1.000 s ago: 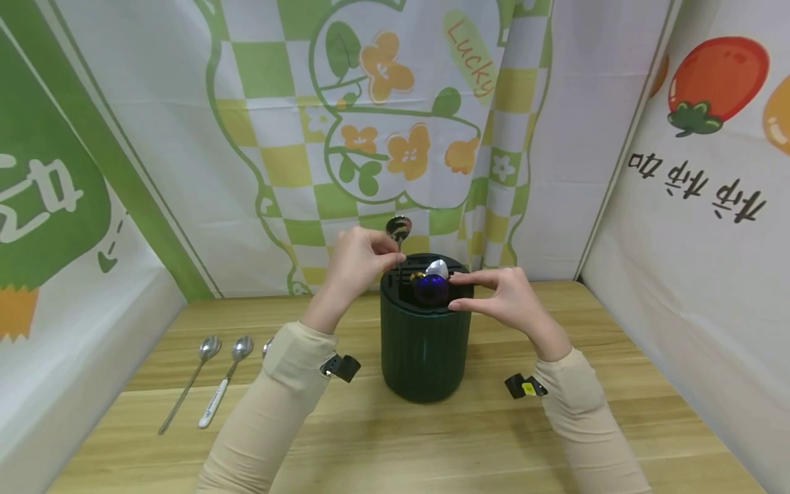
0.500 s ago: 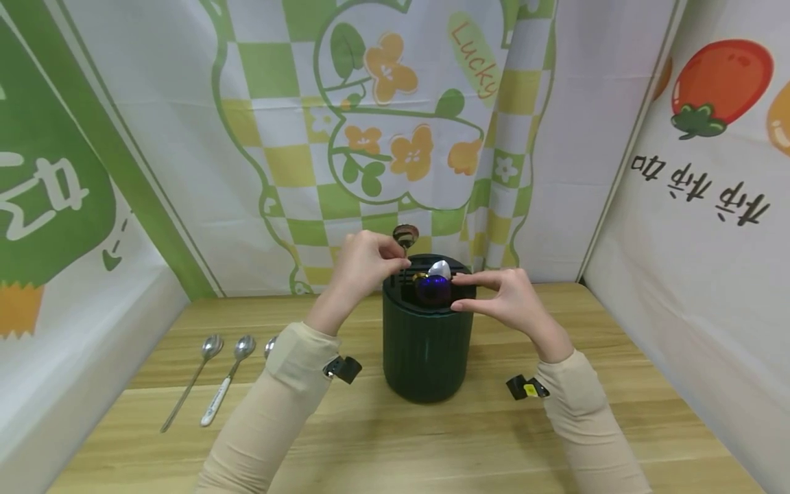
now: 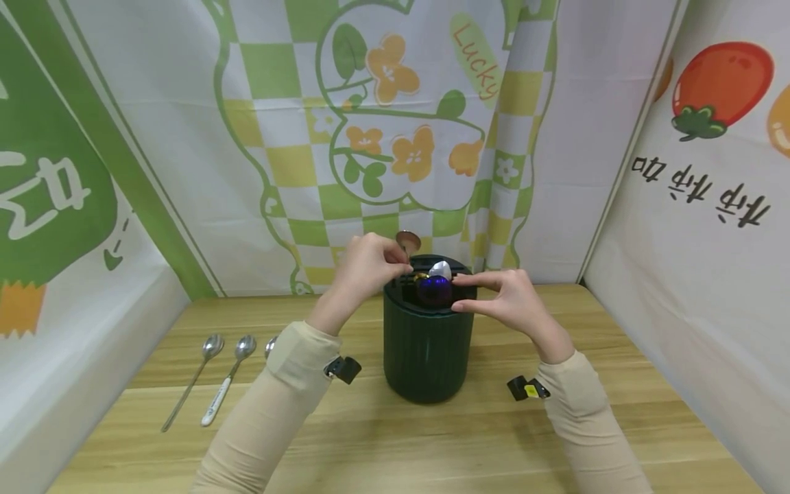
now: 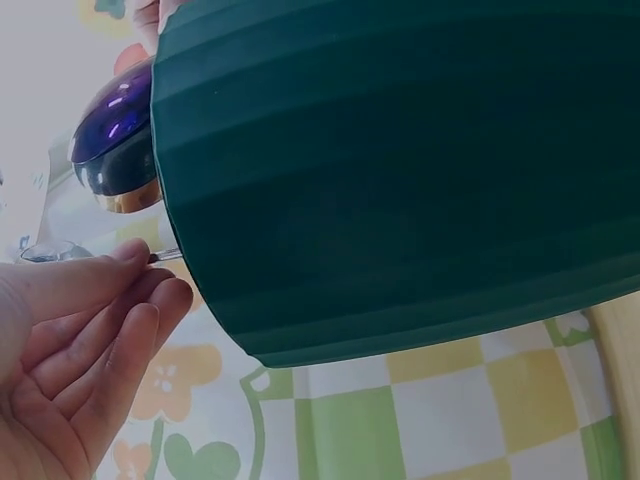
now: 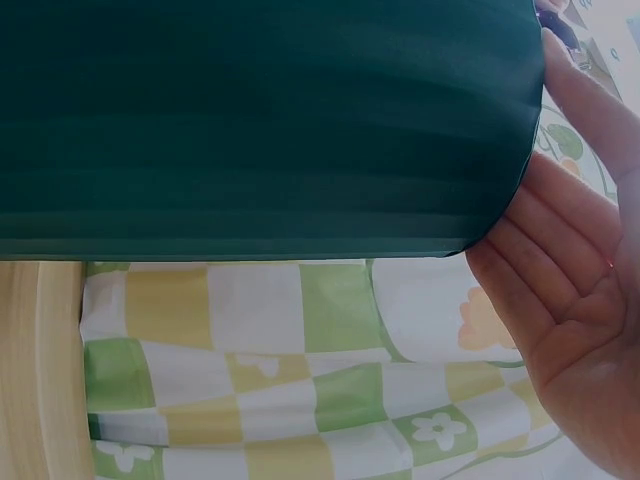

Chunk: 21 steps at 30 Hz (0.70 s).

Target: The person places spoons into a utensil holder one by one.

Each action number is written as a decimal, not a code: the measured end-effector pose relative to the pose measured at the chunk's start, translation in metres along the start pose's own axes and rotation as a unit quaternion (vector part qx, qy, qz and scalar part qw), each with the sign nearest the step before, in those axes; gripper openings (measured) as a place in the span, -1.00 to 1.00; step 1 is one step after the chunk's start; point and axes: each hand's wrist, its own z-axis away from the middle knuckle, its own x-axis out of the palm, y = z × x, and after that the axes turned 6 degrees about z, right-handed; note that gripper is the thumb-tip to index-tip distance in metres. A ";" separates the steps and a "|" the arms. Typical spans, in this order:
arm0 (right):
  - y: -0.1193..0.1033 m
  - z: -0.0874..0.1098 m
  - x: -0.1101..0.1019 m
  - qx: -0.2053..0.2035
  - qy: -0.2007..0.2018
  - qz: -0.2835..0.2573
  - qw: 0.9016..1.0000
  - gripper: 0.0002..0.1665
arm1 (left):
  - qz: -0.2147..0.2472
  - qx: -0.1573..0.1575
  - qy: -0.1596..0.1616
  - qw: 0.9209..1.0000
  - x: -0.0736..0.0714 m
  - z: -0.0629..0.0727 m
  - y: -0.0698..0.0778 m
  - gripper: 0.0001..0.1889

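A dark green ribbed utensil holder point(image 3: 426, 357) with a slotted black top stands on the wooden table. Thumb and fingertips of my left hand point(image 3: 364, 266) pinch the handle of a spoon point(image 3: 408, 241). Its bowl points up, and in the left wrist view the thin handle point(image 4: 165, 257) enters the holder's top. Beside it, a purple-blue spoon point(image 3: 435, 292), a silver spoon point(image 3: 441, 269) and a gold-coloured piece of cutlery point(image 3: 422, 276) stick out of the holder. My right hand point(image 3: 511, 296) rests at the right side of the rim, fingers and thumb extended and apart.
On the table to the left lie a long silver spoon point(image 3: 195, 379), a spoon with a white handle point(image 3: 230, 377) and a third spoon point(image 3: 270, 345), mostly hidden by my left arm. A patterned cloth point(image 3: 290, 165) hangs close behind the holder.
My left hand has moved slightly down and right, and the spoon it pinches has sunk lower and turned. The right hand stays at the rim.
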 end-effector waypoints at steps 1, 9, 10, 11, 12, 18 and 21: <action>0.000 0.000 0.000 0.000 0.001 0.000 1.000 -0.54 | 0.000 0.000 -0.003 1.000 0.001 0.000 0.000 -0.91; -0.002 -0.002 0.004 0.002 0.003 0.007 1.000 -0.55 | 0.003 0.007 -0.013 1.000 0.002 0.001 -0.002 -0.92; -0.003 -0.002 0.004 0.002 0.002 0.006 1.000 -0.55 | 0.009 0.006 -0.011 1.000 0.001 0.001 -0.003 -0.92; -0.002 -0.002 0.004 0.002 0.002 0.005 1.000 -0.56 | 0.017 0.004 -0.007 1.000 0.000 0.002 -0.003 -0.92; -0.003 -0.002 0.004 0.002 0.002 0.005 1.000 -0.56 | 0.025 0.000 -0.002 1.000 -0.002 0.003 -0.004 -0.93; 0.000 0.000 0.001 -0.006 0.002 0.009 1.000 -0.55 | 0.038 -0.008 0.033 0.999 -0.011 0.008 -0.013 -0.93; 0.001 0.000 0.000 -0.010 0.002 0.012 1.000 -0.54 | 0.032 -0.007 0.050 0.998 -0.012 0.011 -0.021 -0.90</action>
